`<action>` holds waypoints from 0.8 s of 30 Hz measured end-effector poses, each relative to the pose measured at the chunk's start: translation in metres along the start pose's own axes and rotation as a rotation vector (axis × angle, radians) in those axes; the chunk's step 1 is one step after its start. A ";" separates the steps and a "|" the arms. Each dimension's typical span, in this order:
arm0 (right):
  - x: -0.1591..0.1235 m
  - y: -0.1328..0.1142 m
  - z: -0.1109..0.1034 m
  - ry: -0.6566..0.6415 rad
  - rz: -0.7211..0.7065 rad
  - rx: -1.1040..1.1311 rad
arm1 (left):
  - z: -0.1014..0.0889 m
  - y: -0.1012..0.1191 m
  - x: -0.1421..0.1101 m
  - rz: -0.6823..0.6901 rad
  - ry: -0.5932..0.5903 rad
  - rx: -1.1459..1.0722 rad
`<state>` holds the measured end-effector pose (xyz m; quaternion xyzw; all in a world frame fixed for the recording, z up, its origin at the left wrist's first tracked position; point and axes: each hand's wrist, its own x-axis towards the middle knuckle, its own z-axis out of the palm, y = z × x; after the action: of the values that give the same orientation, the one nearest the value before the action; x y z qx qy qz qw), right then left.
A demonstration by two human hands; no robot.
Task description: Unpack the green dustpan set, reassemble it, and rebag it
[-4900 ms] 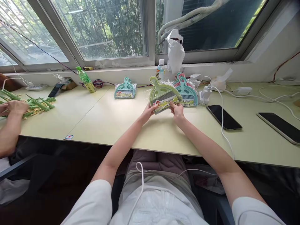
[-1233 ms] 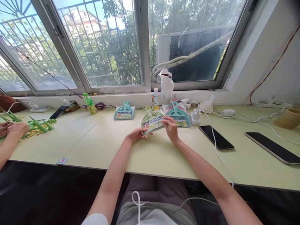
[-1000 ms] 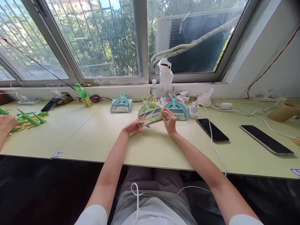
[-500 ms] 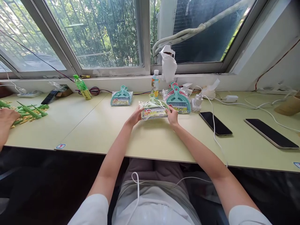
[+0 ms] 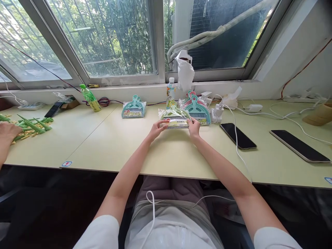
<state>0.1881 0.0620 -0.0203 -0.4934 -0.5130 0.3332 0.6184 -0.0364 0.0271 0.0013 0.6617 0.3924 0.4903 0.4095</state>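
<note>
Between my two hands is a green dustpan and brush set (image 5: 174, 117) in clear plastic wrap with a printed label. My left hand (image 5: 157, 130) grips its lower left edge, and my right hand (image 5: 193, 127) pinches its right edge. Just behind and to the right, a teal dustpan set (image 5: 196, 112) leans with pink and teal ones behind it. Another wrapped teal dustpan set (image 5: 134, 108) lies farther left on the table. A drink bottle (image 5: 170, 90) stands behind the green set, its lower part hidden.
Two phones (image 5: 238, 136) lie on the right, a white cable (image 5: 236, 133) crossing one. White chargers (image 5: 217, 113) and cords run along the back. At left are a tilted green bottle (image 5: 90, 98), green plant pieces (image 5: 31, 126) and another person's hand (image 5: 9, 130).
My hands have shifted the green dustpan set slightly right, and it overlaps the teal set behind more. My left hand has moved from its left side to its lower front edge.
</note>
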 end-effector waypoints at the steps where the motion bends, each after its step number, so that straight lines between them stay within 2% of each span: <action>1: -0.001 -0.003 0.001 0.019 0.006 0.030 | 0.000 -0.001 0.001 -0.013 0.025 -0.021; 5: -0.004 -0.013 0.004 0.026 0.065 0.112 | -0.002 -0.004 0.002 -0.042 0.178 -0.170; 8: -0.007 -0.018 0.006 -0.044 0.159 0.137 | -0.003 -0.005 0.003 -0.152 0.318 -0.225; 10: -0.009 -0.021 0.008 -0.085 0.200 0.147 | -0.003 -0.005 0.004 -0.208 0.369 -0.234; 15: -0.012 -0.022 0.008 -0.107 0.205 0.177 | 0.001 -0.006 0.003 -0.169 0.337 -0.152; 19: -0.007 -0.018 0.004 -0.050 0.200 0.142 | 0.001 -0.006 0.001 -0.105 0.318 -0.031; 21: -0.001 -0.014 0.000 -0.002 0.237 0.129 | 0.002 -0.004 0.000 -0.075 0.238 0.076; 24: 0.007 -0.008 -0.007 0.052 0.332 0.152 | 0.006 0.000 -0.002 -0.007 0.057 0.139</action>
<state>0.1958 0.0639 -0.0108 -0.5317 -0.3816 0.4557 0.6034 -0.0306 0.0242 -0.0004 0.6730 0.4394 0.4791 0.3527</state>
